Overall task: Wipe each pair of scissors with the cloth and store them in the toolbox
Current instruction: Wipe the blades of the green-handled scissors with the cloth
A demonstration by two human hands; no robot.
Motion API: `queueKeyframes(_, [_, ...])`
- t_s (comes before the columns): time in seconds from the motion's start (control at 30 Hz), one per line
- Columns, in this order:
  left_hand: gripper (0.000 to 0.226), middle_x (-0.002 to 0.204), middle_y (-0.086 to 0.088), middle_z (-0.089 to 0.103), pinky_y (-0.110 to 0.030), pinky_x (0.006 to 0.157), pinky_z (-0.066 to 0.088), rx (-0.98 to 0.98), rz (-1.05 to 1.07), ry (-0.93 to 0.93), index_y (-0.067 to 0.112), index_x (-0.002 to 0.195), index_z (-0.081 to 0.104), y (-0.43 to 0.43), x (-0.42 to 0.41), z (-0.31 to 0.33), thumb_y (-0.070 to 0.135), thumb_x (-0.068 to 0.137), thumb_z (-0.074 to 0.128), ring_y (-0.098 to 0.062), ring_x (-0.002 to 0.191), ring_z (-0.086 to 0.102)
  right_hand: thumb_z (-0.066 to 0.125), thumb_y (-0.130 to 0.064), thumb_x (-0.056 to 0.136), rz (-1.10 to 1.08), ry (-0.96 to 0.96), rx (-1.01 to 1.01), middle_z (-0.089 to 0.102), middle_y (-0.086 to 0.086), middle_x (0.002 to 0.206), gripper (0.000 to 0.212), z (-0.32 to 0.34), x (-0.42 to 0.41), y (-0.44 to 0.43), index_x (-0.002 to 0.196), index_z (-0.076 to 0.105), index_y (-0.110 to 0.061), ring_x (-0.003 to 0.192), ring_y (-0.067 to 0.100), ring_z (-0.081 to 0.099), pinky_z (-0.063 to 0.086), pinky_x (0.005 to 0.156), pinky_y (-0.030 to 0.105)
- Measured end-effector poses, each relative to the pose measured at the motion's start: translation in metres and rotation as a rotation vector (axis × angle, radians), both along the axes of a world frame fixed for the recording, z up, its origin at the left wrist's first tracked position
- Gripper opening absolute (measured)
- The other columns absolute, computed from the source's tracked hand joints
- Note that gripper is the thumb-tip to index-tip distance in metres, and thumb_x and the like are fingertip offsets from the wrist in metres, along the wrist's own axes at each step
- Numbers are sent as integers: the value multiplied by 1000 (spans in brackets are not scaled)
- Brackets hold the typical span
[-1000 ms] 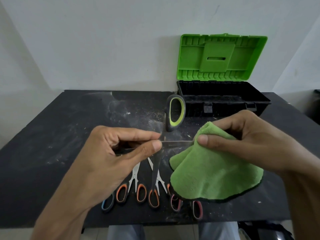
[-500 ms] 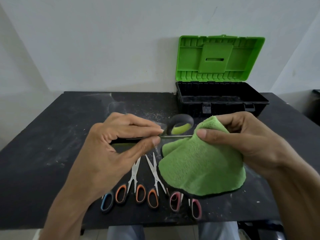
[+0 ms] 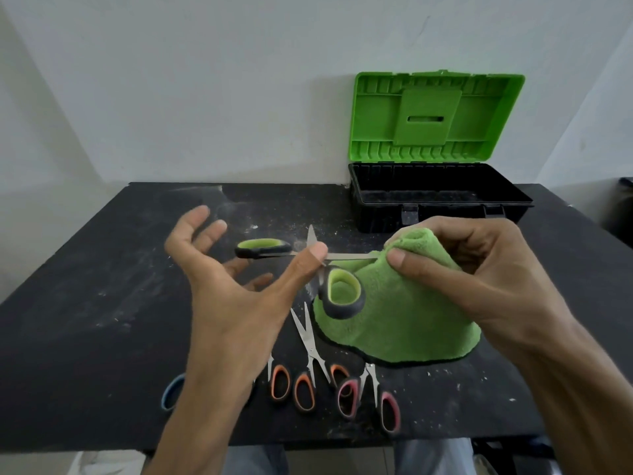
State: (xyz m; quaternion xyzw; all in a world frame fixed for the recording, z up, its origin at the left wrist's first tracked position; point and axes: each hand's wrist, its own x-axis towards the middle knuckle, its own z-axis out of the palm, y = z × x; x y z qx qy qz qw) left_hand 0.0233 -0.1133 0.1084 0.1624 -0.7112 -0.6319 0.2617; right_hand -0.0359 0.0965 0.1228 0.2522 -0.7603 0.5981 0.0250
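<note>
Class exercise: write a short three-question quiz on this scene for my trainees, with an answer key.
1. True or false: the toolbox stands open.
2. Which hand pinches the cloth? A) left B) right C) neither
3. Fill in: the scissors with one blade in the cloth have black and ____ handles.

Key: 1 true; 2 B, the right hand; 3 green.

The left grip (image 3: 219,303) and the right grip (image 3: 479,269) are bare, each on a bare wrist and forearm. The right grip's thumbnail is short and plain. Below both grips, nearer the wearer, two legs show in faded blue-grey denim trousers (image 3: 253,461), one roughly under each grip.
</note>
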Motion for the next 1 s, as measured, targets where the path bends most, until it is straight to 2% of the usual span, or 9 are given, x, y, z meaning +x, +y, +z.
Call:
queueKeyframes(0.03, [113,132,10,48,-10,68,52,49,-33,-24,42,137,22,0,-1,-2,46,45,87,-9,105,67,81,-21,82,-11,28,8,83,0,85,8,0,0,0,88,84,-17,80,13,79,60,70,21])
queueKeyframes(0.1, [117,122,4,62,-17,69,55,271,-162,-86,36,143,26,-2,-3,-5,36,48,95,-12,98,72,81,-20,83,-22,72,21,83,-3,86,8,-1,1,0,90,83,-18,81,12,79,61,70,20])
queueKeyframes(0.2, [86,105,-7,75,-29,70,60,648,-426,-152,7,137,52,-5,-3,-11,24,63,91,-19,89,72,81,-19,82,-25,105,24,83,-5,87,8,-3,2,0,90,83,-18,82,10,80,61,71,19])
queueKeyframes(0.3, [47,92,-10,74,-27,70,61,740,-501,-194,-2,112,70,-4,-4,-12,22,72,76,-16,77,70,81,-19,82,-42,164,56,83,-9,88,10,-4,2,0,91,84,-19,82,6,79,61,71,16])
queueKeyframes(0.4, [27,90,-12,75,-26,68,62,673,-492,-170,7,93,78,-5,-3,-10,24,72,75,-17,75,70,80,-23,81,-56,223,96,82,-16,89,12,-5,3,0,92,83,-23,83,1,79,59,72,12])
queueKeyframes(0.53, [34,92,-14,77,-23,61,61,589,-427,-141,5,89,79,-6,-2,-9,23,60,81,-16,73,72,79,-27,81,-50,221,95,82,-19,90,13,-8,3,-1,94,83,-27,85,-1,79,60,73,13])
queueKeyframes(0.7, [24,82,-12,78,-20,58,58,500,-391,-59,6,78,80,-11,2,-3,18,56,79,-15,67,73,72,-29,86,41,45,65,82,-15,107,21,-6,-1,5,101,84,-21,100,4,78,62,81,17])
queueKeyframes(0.83, [20,88,-9,79,-28,76,62,326,-328,3,6,83,80,-14,6,2,13,64,79,-22,82,76,66,-28,89,108,-46,43,80,-11,120,27,-3,-7,13,105,83,-14,115,6,74,61,89,23])
queueKeyframes(1.0, [13,79,-3,79,-18,67,59,106,-330,65,10,83,80,-12,10,10,12,70,79,-17,74,77,65,-28,90,138,-30,56,79,-10,120,28,3,-8,13,103,84,-13,123,4,68,54,98,15])
